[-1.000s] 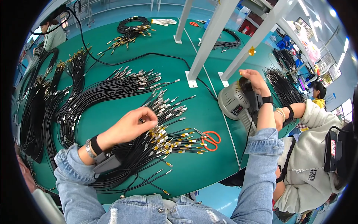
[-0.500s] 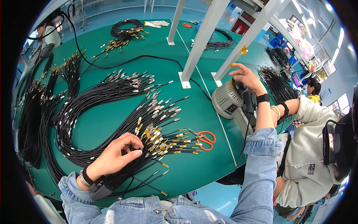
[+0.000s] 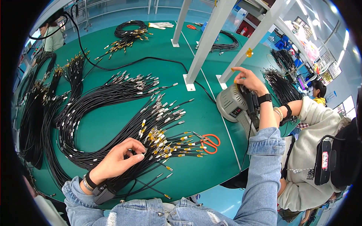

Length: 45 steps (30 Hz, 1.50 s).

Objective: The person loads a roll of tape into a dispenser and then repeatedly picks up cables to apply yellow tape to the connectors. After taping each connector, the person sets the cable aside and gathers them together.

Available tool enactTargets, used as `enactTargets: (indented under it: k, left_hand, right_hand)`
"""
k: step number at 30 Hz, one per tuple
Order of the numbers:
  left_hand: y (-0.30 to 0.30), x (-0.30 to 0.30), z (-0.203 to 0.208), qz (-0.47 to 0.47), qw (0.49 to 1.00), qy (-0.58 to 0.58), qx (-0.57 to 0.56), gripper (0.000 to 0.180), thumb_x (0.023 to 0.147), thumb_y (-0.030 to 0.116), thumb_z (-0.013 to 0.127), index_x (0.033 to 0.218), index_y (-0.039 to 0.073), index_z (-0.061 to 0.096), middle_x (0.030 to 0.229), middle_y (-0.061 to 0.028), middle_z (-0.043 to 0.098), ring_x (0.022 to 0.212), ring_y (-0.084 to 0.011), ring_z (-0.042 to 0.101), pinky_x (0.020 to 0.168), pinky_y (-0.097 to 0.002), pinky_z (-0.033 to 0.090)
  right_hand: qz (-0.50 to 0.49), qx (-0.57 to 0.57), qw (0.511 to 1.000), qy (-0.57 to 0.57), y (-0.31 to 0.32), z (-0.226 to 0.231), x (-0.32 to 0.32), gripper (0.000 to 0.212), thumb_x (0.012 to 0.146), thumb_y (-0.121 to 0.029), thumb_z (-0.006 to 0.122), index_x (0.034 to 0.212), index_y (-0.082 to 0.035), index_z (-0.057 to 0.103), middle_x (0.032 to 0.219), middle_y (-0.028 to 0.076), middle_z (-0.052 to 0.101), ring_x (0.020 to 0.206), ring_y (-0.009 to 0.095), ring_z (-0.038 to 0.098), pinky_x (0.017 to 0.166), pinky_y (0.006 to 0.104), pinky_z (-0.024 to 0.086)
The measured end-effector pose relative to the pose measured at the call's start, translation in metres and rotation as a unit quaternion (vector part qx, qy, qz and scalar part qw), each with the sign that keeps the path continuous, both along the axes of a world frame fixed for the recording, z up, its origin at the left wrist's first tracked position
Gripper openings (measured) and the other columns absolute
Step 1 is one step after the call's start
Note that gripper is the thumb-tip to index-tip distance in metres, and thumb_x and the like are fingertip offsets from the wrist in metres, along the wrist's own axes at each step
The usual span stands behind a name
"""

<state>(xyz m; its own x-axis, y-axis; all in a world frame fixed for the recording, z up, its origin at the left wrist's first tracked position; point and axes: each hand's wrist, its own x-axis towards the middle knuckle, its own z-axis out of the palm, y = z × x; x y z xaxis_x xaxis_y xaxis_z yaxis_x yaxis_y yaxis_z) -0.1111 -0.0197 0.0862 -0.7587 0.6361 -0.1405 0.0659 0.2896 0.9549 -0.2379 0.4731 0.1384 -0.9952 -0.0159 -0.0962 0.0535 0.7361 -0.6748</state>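
Observation:
My left hand (image 3: 122, 156) rests over a thick bundle of black cables (image 3: 105, 141), its thumb and forefinger curled together among the connector ends (image 3: 156, 137). What lies between those fingertips is too hidden to make out. My right hand (image 3: 250, 81) is raised over a beige-grey round-bodied device (image 3: 230, 103) with a switch on its front. Its forefinger stretches out to the left, apart from the thumb, and both fingertips show yellow. Orange-handled scissors (image 3: 213, 143) lie just right of the connectors.
Grey metal posts (image 3: 205, 47) stand on the green table (image 3: 151, 100), one bearing a yellow scrap (image 3: 249, 52). A black cord (image 3: 147, 57) crosses behind the bundles. A coiled bundle (image 3: 130, 32) and white gloves (image 3: 161, 25) lie farther back. A person in a grey hoodie (image 3: 309, 162) is close on my right.
The view has shifted slightly, moving the scene a little to the right. My right forefinger looks straighter, its hand slightly lower. My left hand stays at the connector ends.

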Motion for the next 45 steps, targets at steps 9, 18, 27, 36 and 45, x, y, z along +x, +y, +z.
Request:
enactTargets:
  k: [9, 18, 27, 36, 45]
  left_hand:
    - [-0.002, 0.004, 0.0, -0.01, 1.0, -0.011, 0.025, 0.017, 0.089, 0.014, 0.062, 0.102, 0.003, 0.059, 0.109, -0.0043, 0.055, 0.094, -0.0112, 0.055, 0.078, -0.0256, 0.046]
    - [-0.017, 0.019, -0.002, 0.015, 0.997, -0.04, 0.063, 0.017, 0.089, 0.013, 0.062, 0.103, 0.002, 0.059, 0.11, -0.005, 0.055, 0.095, -0.0111, 0.055, 0.08, -0.0252, 0.046]
    - [-0.032, 0.023, -0.004, 0.043, 0.991, -0.087, 0.091, 0.015, 0.091, 0.01, 0.059, 0.102, 0.0, 0.057, 0.112, -0.0072, 0.053, 0.1, -0.0119, 0.053, 0.088, -0.0269, 0.044]
    - [-0.034, 0.022, -0.006, 0.049, 0.988, -0.101, 0.105, 0.015, 0.091, 0.01, 0.059, 0.102, 0.0, 0.057, 0.111, -0.0078, 0.053, 0.099, -0.0123, 0.053, 0.089, -0.028, 0.044]
    - [-0.035, 0.023, -0.006, 0.052, 0.987, -0.103, 0.115, 0.016, 0.091, 0.012, 0.059, 0.101, 0.0, 0.057, 0.109, -0.008, 0.054, 0.097, -0.0131, 0.054, 0.088, -0.0284, 0.045]
  right_hand:
    - [-0.048, -0.153, 0.984, 0.082, -0.006, -0.01, 0.003, 0.055, 0.083, 0.003, 0.061, 0.135, -0.002, 0.045, 0.087, 0.001, 0.062, 0.084, 0.009, 0.058, 0.083, 0.0228, 0.044]
    - [-0.081, -0.369, 0.89, 0.256, -0.083, -0.003, -0.04, 0.067, 0.084, -0.003, 0.063, 0.143, -0.004, 0.031, 0.112, 0.007, 0.064, 0.106, 0.014, 0.053, 0.1, 0.0356, 0.033]
    - [-0.19, -0.627, 0.73, 0.192, -0.133, -0.029, -0.061, 0.075, 0.083, -0.002, 0.06, 0.146, -0.012, 0.02, 0.131, -0.001, 0.055, 0.114, 0.013, 0.047, 0.106, 0.0446, 0.018]
    - [-0.206, -0.689, 0.655, 0.232, -0.145, -0.033, -0.058, 0.078, 0.081, -0.002, 0.061, 0.146, -0.015, 0.021, 0.137, -0.005, 0.049, 0.112, 0.009, 0.046, 0.105, 0.0402, 0.018]
    - [-0.207, -0.683, 0.662, 0.229, -0.153, -0.039, -0.068, 0.079, 0.082, -0.002, 0.061, 0.147, -0.014, 0.019, 0.138, -0.004, 0.049, 0.114, 0.009, 0.045, 0.106, 0.039, 0.017]
